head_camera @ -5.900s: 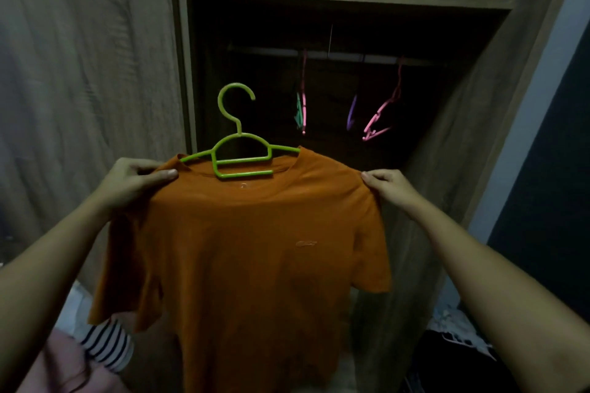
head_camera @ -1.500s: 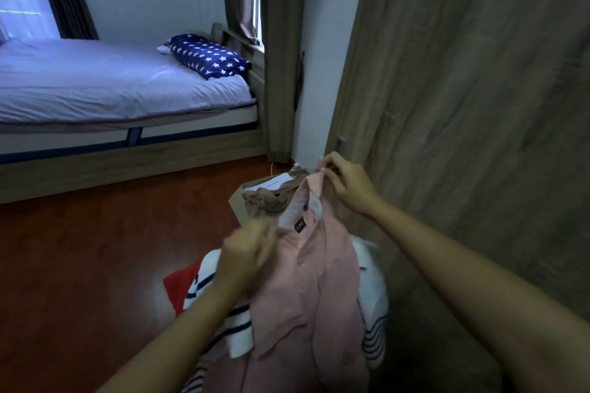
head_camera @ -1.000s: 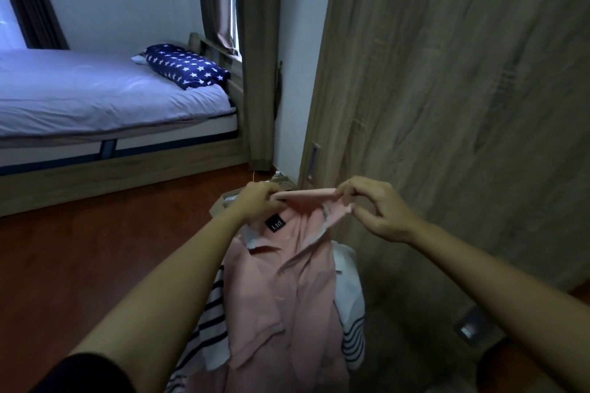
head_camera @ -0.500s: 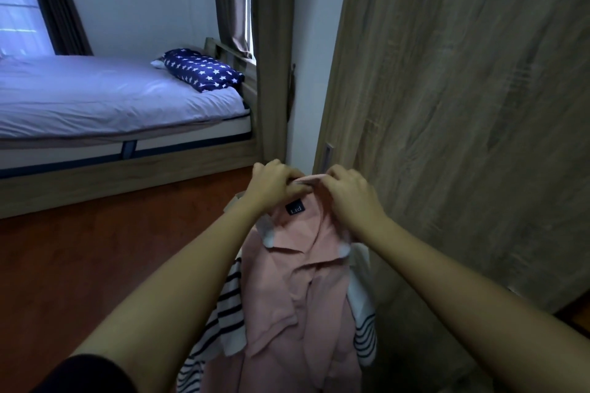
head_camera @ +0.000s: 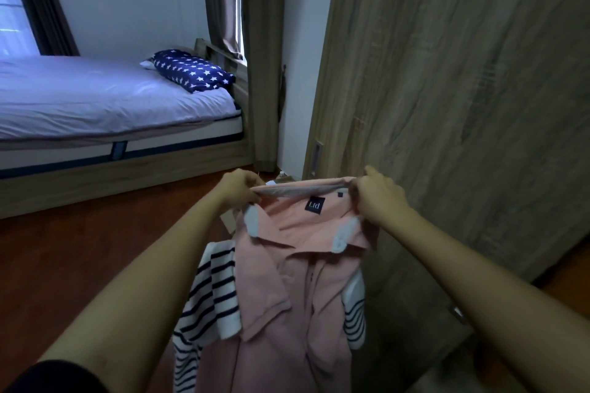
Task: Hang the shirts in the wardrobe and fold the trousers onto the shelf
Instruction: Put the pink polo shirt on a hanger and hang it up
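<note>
A bed (head_camera: 95, 112) is standing far left, a star-patterned navy pillow (head_camera: 193, 71) lying on it. The left hand (head_camera: 238, 190) is pinching the pink collared shirt (head_camera: 293, 281) at its collar's left end; the shirt is hanging in the air above a striped garment (head_camera: 209, 293). The right hand (head_camera: 378, 196) is pinching the collar's right end, beside the wooden wardrobe door (head_camera: 463, 89).

Both hands, left hand (head_camera: 238, 191) and right hand (head_camera: 376, 198), pinch the collar of a pink shirt (head_camera: 297, 281) stretched between them, above a striped garment (head_camera: 207, 300), beside the wooden wardrobe door (head_camera: 453, 89).
</note>
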The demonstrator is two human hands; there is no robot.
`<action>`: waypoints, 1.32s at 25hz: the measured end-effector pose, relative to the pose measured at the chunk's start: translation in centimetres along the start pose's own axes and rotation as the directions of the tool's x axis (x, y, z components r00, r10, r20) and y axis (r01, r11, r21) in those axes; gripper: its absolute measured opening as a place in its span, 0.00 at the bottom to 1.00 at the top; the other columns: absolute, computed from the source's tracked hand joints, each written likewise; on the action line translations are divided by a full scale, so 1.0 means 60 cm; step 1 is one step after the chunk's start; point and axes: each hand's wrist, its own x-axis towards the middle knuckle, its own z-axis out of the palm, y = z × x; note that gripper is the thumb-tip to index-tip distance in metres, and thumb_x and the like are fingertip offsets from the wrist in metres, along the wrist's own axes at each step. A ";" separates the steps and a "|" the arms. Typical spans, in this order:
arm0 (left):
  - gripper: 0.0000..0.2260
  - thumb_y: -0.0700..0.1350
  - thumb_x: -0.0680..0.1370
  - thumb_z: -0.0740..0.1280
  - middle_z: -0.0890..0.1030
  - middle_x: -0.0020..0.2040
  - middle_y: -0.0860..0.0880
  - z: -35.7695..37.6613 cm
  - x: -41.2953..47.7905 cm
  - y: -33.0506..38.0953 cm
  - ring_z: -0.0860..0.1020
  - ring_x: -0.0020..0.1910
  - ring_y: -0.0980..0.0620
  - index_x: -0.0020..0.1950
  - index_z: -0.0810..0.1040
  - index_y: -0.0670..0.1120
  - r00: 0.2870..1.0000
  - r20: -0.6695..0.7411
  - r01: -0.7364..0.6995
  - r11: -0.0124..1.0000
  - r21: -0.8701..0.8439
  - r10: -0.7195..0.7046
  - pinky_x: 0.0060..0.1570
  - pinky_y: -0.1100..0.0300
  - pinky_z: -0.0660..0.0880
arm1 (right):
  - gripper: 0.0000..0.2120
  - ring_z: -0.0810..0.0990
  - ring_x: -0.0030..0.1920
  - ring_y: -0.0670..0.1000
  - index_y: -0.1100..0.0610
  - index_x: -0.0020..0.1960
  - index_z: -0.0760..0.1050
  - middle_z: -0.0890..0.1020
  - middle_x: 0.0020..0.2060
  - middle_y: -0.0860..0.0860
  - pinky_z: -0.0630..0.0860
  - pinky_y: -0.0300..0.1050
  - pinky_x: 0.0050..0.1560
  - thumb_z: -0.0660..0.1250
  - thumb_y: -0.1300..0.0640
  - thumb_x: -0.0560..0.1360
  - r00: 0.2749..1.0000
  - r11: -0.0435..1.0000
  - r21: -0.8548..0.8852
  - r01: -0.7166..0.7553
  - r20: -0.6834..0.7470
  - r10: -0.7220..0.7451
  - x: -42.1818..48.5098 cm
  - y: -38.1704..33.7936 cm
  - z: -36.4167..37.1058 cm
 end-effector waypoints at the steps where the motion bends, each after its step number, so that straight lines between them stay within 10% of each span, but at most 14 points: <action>1: 0.09 0.38 0.71 0.70 0.82 0.45 0.47 -0.013 -0.009 0.006 0.79 0.43 0.51 0.50 0.83 0.47 1.000 0.017 0.004 1.000 0.030 -0.005 0.41 0.62 0.74 | 0.15 0.74 0.58 0.62 0.54 0.61 0.74 0.69 0.56 0.57 0.72 0.52 0.51 0.59 0.60 0.76 0.998 1.000 -0.028 0.007 0.060 -0.005 -0.003 0.004 -0.001; 4: 0.09 0.41 0.70 0.68 0.80 0.41 0.48 -0.036 -0.037 0.041 0.77 0.40 0.50 0.47 0.84 0.48 0.995 -0.096 -0.014 0.985 0.170 0.030 0.41 0.60 0.73 | 0.18 0.74 0.59 0.62 0.52 0.66 0.70 0.70 0.58 0.57 0.72 0.52 0.54 0.59 0.59 0.76 0.988 0.996 -0.092 -0.014 0.150 0.028 -0.023 0.009 -0.002; 9: 0.16 0.28 0.65 0.62 0.77 0.35 0.49 -0.048 -0.119 0.142 0.74 0.34 0.56 0.32 0.73 0.51 0.910 -0.287 -0.348 0.928 -0.131 0.300 0.36 0.64 0.69 | 0.17 0.79 0.52 0.60 0.51 0.63 0.74 0.78 0.56 0.57 0.77 0.47 0.45 0.58 0.61 0.76 0.974 0.965 0.213 -0.151 0.200 0.108 -0.063 0.034 -0.042; 12: 0.20 0.25 0.63 0.59 0.80 0.43 0.49 -0.063 -0.179 0.171 0.76 0.40 0.58 0.30 0.81 0.49 0.911 -0.140 -0.385 0.922 0.049 0.388 0.40 0.77 0.66 | 0.14 0.80 0.33 0.53 0.57 0.52 0.77 0.81 0.38 0.56 0.76 0.41 0.31 0.57 0.69 0.74 0.893 0.400 0.807 -0.434 0.445 0.070 -0.122 0.055 -0.091; 16: 0.20 0.30 0.65 0.62 0.84 0.48 0.45 -0.086 -0.246 0.213 0.79 0.44 0.49 0.48 0.85 0.46 0.882 -0.302 -0.284 0.920 0.271 0.362 0.43 0.65 0.70 | 0.15 0.76 0.28 0.51 0.60 0.45 0.77 0.79 0.38 0.58 0.73 0.38 0.28 0.60 0.64 0.60 0.933 -0.149 0.921 -0.359 0.352 -0.074 -0.205 0.083 -0.155; 17: 0.20 0.30 0.65 0.62 0.85 0.47 0.44 -0.095 -0.257 0.231 0.80 0.46 0.46 0.48 0.85 0.46 0.853 -0.375 -0.278 0.925 0.260 0.362 0.45 0.61 0.72 | 0.13 0.76 0.28 0.49 0.58 0.45 0.76 0.78 0.39 0.56 0.72 0.37 0.27 0.62 0.64 0.62 0.959 -0.090 0.956 -0.280 0.275 -0.064 -0.219 0.087 -0.168; 21: 0.21 0.32 0.64 0.63 0.83 0.49 0.47 -0.118 -0.314 0.308 0.77 0.50 0.40 0.50 0.84 0.50 0.730 -0.499 -0.318 0.878 0.359 0.468 0.47 0.52 0.75 | 0.21 0.75 0.40 0.51 0.45 0.46 0.68 0.75 0.43 0.51 0.73 0.45 0.37 0.69 0.63 0.59 0.977 0.668 0.714 0.209 -0.184 -0.109 -0.293 0.135 -0.219; 28: 0.18 0.30 0.66 0.62 0.85 0.48 0.44 -0.085 -0.363 0.387 0.80 0.50 0.47 0.48 0.85 0.44 0.750 -0.581 -0.331 0.940 0.083 0.315 0.46 0.63 0.72 | 0.17 0.70 0.45 0.48 0.47 0.40 0.66 0.69 0.47 0.53 0.70 0.44 0.47 0.67 0.66 0.63 0.963 0.915 0.299 0.270 -0.075 -0.259 -0.431 0.235 -0.290; 33: 0.14 0.35 0.68 0.65 0.84 0.46 0.43 -0.065 -0.352 0.449 0.79 0.47 0.39 0.42 0.85 0.51 0.784 -0.488 -0.288 0.921 0.263 0.385 0.42 0.57 0.74 | 0.14 0.76 0.51 0.52 0.51 0.36 0.80 0.74 0.50 0.54 0.73 0.41 0.47 0.68 0.70 0.65 0.935 0.958 0.092 0.273 -0.260 -0.241 -0.494 0.292 -0.333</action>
